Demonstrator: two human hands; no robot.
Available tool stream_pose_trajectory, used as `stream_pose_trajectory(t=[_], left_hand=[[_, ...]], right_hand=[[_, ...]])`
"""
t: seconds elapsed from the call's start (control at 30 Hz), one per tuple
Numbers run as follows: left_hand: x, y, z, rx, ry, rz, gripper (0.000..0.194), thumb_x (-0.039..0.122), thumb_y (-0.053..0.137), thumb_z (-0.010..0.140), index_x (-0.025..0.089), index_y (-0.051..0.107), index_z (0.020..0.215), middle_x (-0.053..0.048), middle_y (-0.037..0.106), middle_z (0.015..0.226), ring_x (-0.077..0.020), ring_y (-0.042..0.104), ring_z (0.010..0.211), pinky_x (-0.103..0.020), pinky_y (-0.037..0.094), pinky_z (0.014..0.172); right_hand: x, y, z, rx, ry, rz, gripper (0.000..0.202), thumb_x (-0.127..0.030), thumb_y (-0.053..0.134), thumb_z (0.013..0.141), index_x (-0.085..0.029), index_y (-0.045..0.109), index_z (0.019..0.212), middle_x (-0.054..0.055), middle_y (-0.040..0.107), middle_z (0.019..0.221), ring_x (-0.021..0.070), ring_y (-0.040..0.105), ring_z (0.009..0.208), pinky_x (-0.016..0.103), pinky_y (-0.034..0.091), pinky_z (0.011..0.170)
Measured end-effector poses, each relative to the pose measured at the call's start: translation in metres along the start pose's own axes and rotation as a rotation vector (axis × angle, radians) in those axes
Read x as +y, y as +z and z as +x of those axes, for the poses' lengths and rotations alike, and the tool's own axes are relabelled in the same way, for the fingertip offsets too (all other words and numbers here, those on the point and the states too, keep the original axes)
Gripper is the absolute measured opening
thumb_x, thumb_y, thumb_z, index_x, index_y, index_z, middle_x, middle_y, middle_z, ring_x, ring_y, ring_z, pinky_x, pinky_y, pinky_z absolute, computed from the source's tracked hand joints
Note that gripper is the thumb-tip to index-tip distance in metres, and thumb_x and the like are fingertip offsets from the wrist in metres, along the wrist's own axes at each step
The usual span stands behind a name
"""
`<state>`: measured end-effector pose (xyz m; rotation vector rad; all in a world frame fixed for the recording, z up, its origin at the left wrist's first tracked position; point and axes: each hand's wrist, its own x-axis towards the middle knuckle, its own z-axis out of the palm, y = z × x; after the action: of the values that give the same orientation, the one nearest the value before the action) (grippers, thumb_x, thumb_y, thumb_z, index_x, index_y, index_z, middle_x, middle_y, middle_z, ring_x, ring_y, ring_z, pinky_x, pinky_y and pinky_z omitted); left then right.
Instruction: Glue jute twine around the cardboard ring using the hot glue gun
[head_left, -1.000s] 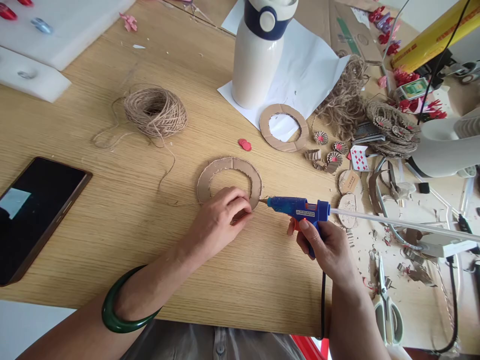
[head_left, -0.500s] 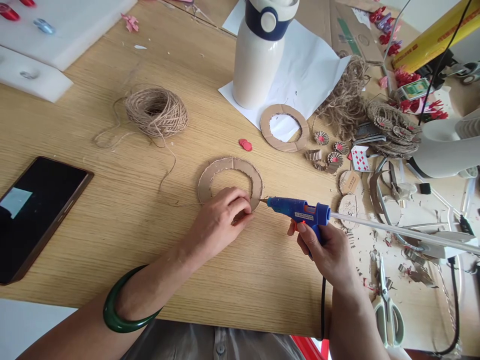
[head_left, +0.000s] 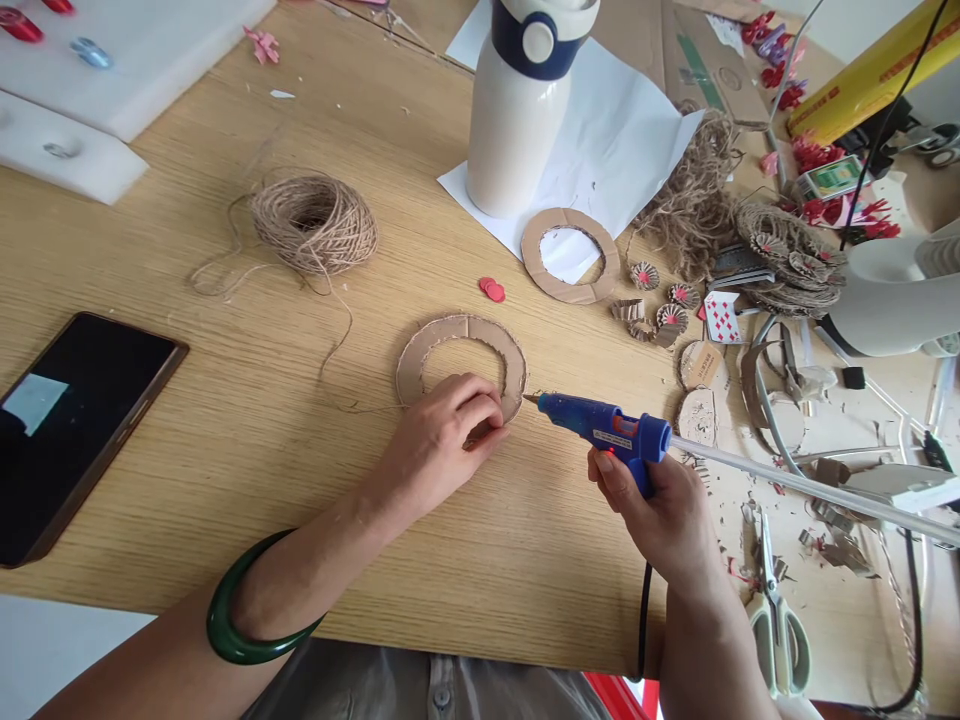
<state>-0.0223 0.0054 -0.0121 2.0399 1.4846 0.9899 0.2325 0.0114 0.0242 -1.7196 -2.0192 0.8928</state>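
Observation:
My left hand (head_left: pixel 456 430) is closed on the near edge of a cardboard ring (head_left: pixel 411 368) lying flat on the wooden table, its fingers covering part of the rim. My right hand (head_left: pixel 664 500) is wrapped round the handle of a blue glue gun (head_left: pixel 600 418) with a clear glue stick (head_left: pixel 780 480) out of its back. The gun's nozzle points at the ring's right edge; whether it touches cannot be told. A thin twine strand runs from the ring's left side toward a twine ball (head_left: pixel 315 222). Two small red discs (head_left: pixel 492 290) lie behind the ring.
Behind stand a white bottle (head_left: pixel 517 120) and a second cardboard ring (head_left: pixel 534 250), partly on white paper (head_left: pixel 615 130). A phone (head_left: pixel 82 430) lies left. Scissors (head_left: pixel 776 620), fluted paper rosettes (head_left: pixel 671 320), scraps and cables crowd the right. A black cord (head_left: pixel 645 620) hangs below the gun.
My right hand and the glue gun have shifted slightly right, with the gun's back end a little lower. My left hand and the ring have stayed in place.

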Motion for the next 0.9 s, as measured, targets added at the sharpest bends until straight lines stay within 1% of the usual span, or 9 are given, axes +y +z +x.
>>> stream_pose_trajectory(t=[0.13, 0.27, 0.43, 0.53, 0.63, 0.8, 0.9], left_hand=[[-0.0005, 0.0002, 0.0001, -0.004, -0.001, -0.001, 0.011, 0.012, 0.07, 0.09, 0.016, 0.062, 0.084, -0.005, 0.066, 0.098, -0.0197, 0.064, 0.091, -0.033, 0.053, 0.081], [-0.0003, -0.0001, 0.0006, -0.013, -0.013, -0.005, 0.011, 0.012, 0.068, 0.091, 0.018, 0.062, 0.085, -0.005, 0.066, 0.098, -0.0192, 0.064, 0.091, -0.033, 0.053, 0.082], [-0.0001, -0.0007, 0.0006, -0.014, -0.012, -0.005, 0.011, 0.013, 0.068, 0.092, 0.018, 0.061, 0.085, -0.005, 0.066, 0.098, -0.0191, 0.064, 0.091, -0.033, 0.053, 0.081], [-0.0002, -0.0003, 0.0005, -0.005, -0.007, 0.0, 0.011, 0.015, 0.067, 0.093, 0.018, 0.061, 0.084, -0.005, 0.066, 0.099, -0.019, 0.065, 0.093, -0.033, 0.054, 0.082], [-0.0006, 0.0002, 0.0002, 0.0, -0.006, 0.0, 0.01, 0.014, 0.068, 0.092, 0.018, 0.062, 0.085, -0.005, 0.066, 0.099, -0.019, 0.065, 0.093, -0.033, 0.054, 0.082], [-0.0013, 0.0007, -0.0005, -0.001, -0.012, -0.005, 0.011, 0.011, 0.07, 0.09, 0.017, 0.062, 0.085, -0.005, 0.066, 0.099, -0.0194, 0.065, 0.093, -0.033, 0.053, 0.082], [-0.0015, 0.0008, -0.0007, -0.002, -0.011, -0.005, 0.011, 0.012, 0.07, 0.09, 0.017, 0.062, 0.084, -0.005, 0.066, 0.099, -0.0192, 0.065, 0.093, -0.032, 0.053, 0.082]], right_hand=[[0.0042, 0.002, 0.0005, -0.024, 0.014, 0.022, 0.041, -0.053, 0.057, 0.096, -0.019, 0.062, 0.075, 0.0, 0.055, 0.056, 0.0124, 0.047, 0.049, 0.028, 0.037, 0.047], [0.0036, 0.0027, 0.001, -0.035, 0.004, 0.019, 0.041, -0.053, 0.055, 0.097, -0.019, 0.062, 0.074, 0.0, 0.056, 0.056, 0.0123, 0.046, 0.048, 0.028, 0.037, 0.047], [-0.0016, 0.0005, 0.0006, -0.042, -0.044, -0.033, 0.042, -0.051, 0.056, 0.097, -0.019, 0.063, 0.071, -0.002, 0.051, 0.051, 0.0112, 0.044, 0.046, 0.027, 0.034, 0.046], [-0.0039, -0.0018, -0.001, -0.044, -0.067, -0.042, 0.043, -0.051, 0.056, 0.096, -0.019, 0.063, 0.068, -0.002, 0.05, 0.05, 0.011, 0.043, 0.045, 0.028, 0.033, 0.045], [-0.0041, -0.0034, -0.0019, -0.036, -0.048, -0.012, 0.044, -0.052, 0.056, 0.096, -0.018, 0.063, 0.069, -0.002, 0.049, 0.049, 0.0111, 0.043, 0.044, 0.027, 0.034, 0.044], [-0.0039, -0.0048, 0.0001, -0.022, -0.018, 0.036, 0.039, -0.05, 0.058, 0.096, -0.018, 0.065, 0.075, -0.002, 0.052, 0.052, 0.0117, 0.046, 0.046, 0.027, 0.038, 0.045], [-0.004, -0.0048, 0.0012, -0.023, -0.013, 0.025, 0.04, -0.05, 0.057, 0.096, -0.018, 0.064, 0.074, -0.002, 0.052, 0.052, 0.0117, 0.046, 0.046, 0.027, 0.038, 0.045]])
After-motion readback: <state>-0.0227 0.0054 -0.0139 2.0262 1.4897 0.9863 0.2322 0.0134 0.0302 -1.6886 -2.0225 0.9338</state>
